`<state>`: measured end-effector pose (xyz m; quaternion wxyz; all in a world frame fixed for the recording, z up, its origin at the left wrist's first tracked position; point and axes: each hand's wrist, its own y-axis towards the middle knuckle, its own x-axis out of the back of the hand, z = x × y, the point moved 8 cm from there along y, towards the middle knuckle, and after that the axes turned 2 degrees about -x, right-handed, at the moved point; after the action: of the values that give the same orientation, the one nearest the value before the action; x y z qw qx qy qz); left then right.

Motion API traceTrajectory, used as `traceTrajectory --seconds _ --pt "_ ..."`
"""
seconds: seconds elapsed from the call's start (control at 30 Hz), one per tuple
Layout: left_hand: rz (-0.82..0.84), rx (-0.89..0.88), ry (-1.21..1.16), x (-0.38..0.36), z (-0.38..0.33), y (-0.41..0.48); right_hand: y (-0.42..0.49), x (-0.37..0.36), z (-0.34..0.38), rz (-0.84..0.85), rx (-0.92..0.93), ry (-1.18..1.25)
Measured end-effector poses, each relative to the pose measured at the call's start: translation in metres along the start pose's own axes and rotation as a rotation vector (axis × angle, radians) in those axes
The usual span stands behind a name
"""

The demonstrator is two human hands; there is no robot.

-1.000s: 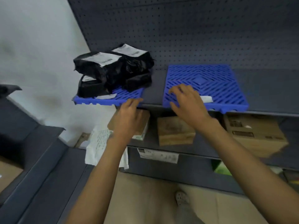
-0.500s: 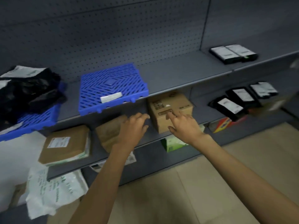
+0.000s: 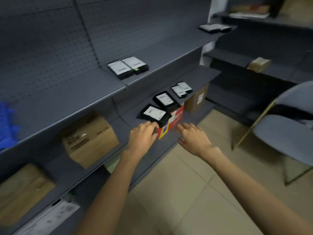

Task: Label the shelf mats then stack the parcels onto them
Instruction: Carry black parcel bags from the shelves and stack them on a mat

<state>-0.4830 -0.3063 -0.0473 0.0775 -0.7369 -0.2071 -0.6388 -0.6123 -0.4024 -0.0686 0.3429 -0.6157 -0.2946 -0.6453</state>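
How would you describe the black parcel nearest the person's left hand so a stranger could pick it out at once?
On the dark grey shelving unit, look at the shelf below the top one, where black parcels with white labels lie in a row. The nearest black parcel ends that row, directly above a red box, with the left hand at its front corner.

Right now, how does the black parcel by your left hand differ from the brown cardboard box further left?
The black parcel is flat, with a white label on top; the brown cardboard box is tall and blocky. The parcel is smaller. The left hand has its fingertips at the parcel's near corner; no hand is near the box. Both sit on the grey shelving.
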Motion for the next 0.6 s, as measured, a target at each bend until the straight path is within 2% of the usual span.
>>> traceTrajectory --seconds 0.13,0.27,0.6 --pt "0.023 -0.029 -0.015 -0.023 -0.051 0.056 0.008 -0.001 -0.077 0.034 -0.058 0.009" --pt "-0.003 -0.035 -0.022 -0.037 -0.075 0.108 0.041 -0.006 -0.119 0.048 -0.064 0.014" --pt "0.067 0.033 -0.034 -0.096 -0.035 0.237 0.174 -0.042 -0.157 0.184 0.039 -0.051"
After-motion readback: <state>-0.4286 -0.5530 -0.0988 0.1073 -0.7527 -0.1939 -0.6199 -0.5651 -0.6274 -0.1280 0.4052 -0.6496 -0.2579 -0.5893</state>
